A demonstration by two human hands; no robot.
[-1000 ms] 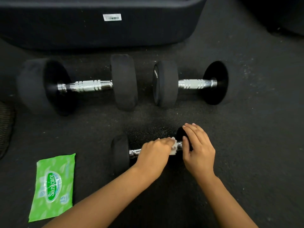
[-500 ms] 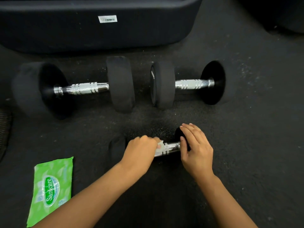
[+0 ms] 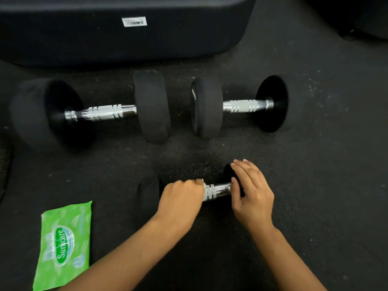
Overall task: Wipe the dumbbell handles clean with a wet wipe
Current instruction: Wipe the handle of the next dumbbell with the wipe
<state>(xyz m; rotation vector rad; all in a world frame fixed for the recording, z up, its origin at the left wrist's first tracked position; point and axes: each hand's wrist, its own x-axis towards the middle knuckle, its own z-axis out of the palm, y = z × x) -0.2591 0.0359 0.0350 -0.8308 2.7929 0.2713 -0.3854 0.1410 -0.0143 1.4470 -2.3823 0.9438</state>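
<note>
Nearest the camera, two bare forearms reach forward from the bottom edge over a dark, speckled rubber floor [image 3: 315, 164]. At the lower left lies a flat green pack of wipes [image 3: 63, 244], glossy plastic with white lettering, well apart from the hands.

Just beyond the forearms sits a small dumbbell [image 3: 218, 191], lying on its side across the view. The left hand [image 3: 180, 201] is curled into a fist around the left part of its metal handle, knuckles up, clasping a white wet wipe [image 3: 203, 185] of which only a small edge shows at the thumb side. The right hand [image 3: 252, 194] rests on the dumbbell's right black end, fingers straight and close together over the top of it, thumb down near the handle; it steadies the end and is not clenched. Between the two hands a short stretch of shiny, ridged chrome handle is bare.

Farther away, two larger dumbbells lie end to end in a row. The left big dumbbell [image 3: 151, 106] and the right big dumbbell [image 3: 206, 108] each have thick, round, matte black ends and a ringed chrome handle.

Farthest back stands a dark, smooth, rounded case [image 3: 63, 34] bearing a small white label [image 3: 134, 21].
</note>
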